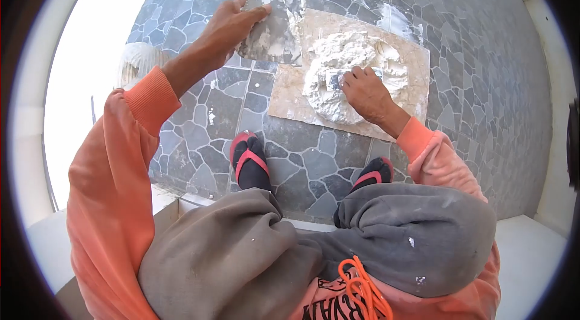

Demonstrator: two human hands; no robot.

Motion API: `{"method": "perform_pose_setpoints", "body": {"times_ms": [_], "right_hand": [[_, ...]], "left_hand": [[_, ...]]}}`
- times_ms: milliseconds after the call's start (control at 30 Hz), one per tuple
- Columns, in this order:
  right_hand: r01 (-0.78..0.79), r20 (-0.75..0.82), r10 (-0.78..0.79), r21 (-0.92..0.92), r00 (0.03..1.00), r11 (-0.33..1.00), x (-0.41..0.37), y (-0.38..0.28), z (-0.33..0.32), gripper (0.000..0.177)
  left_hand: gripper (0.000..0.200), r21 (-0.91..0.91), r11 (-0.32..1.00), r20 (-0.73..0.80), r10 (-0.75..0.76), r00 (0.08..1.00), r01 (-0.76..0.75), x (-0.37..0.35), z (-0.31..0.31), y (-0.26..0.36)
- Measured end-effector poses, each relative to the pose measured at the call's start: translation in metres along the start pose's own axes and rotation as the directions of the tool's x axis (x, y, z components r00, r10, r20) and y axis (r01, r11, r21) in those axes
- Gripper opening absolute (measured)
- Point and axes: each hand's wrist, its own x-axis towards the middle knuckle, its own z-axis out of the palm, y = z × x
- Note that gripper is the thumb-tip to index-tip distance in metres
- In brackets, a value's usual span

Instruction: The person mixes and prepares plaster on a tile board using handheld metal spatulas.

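Observation:
My left hand (237,23) grips the left edge of a grey flat plate (275,36), its thumb laid over the top face. White smears cover much of that plate. Beside it, a tan board (288,95) lies on the tiled floor, bearing a thick heap of white paste (339,51). My right hand (370,96) is over the heap, fingers curled around a flat scraper (334,82) that is mostly hidden under them. The scraper touches the paste.
My feet in red-strapped flip-flops (250,160) stand just below the board. A white-coated, rounded container (139,63) is at the left. Grey stone-pattern tiles (290,163) carry white splashes, and a pale wall (547,72) runs along the right.

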Motion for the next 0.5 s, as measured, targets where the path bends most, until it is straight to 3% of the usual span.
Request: {"method": "perform_pose_setpoints", "body": {"times_ms": [133, 200, 267, 333, 467, 500], "right_hand": [[0.028, 0.149, -0.032, 0.031, 0.988, 0.999, -0.005, -0.009, 0.029, 0.013], [-0.041, 0.19, 0.036, 0.022, 0.981, 0.999, -0.007, -0.004, -0.004, 0.013], [-0.163, 0.125, 0.154, 0.066, 0.98, 0.984, -0.011, -0.003, -0.019, 0.011], [-0.274, 0.069, 0.268, 0.105, 0.961, 0.956, -0.017, -0.003, -0.023, 0.01], [-0.412, -0.025, 0.449, 0.357, 0.893, 0.838, -0.03, -0.011, -0.032, 0.015], [-0.426, -0.021, 0.47, 0.388, 0.882, 0.817, -0.034, -0.012, -0.034, 0.017]], "left_hand": [[0.071, -0.147, 0.989, -0.215, -0.034, 0.976, 0.002, -0.027, 0.005, -0.034], [0.075, -0.107, 0.994, -0.161, -0.022, 0.987, 0.005, -0.032, 0.004, -0.075], [0.078, -0.127, 0.991, -0.179, 0.016, 0.984, -0.04, -0.039, 0.016, -0.115], [0.076, 0.106, 0.993, -0.301, 0.082, 0.95, -0.052, -0.033, 0.028, -0.175], [0.055, 0.181, 0.983, -0.281, 0.032, 0.959, 0.021, -0.036, 0.05, -0.207], [0.045, 0.274, 0.962, -0.303, 0.084, 0.949, 0.003, -0.036, 0.056, -0.21]]}}
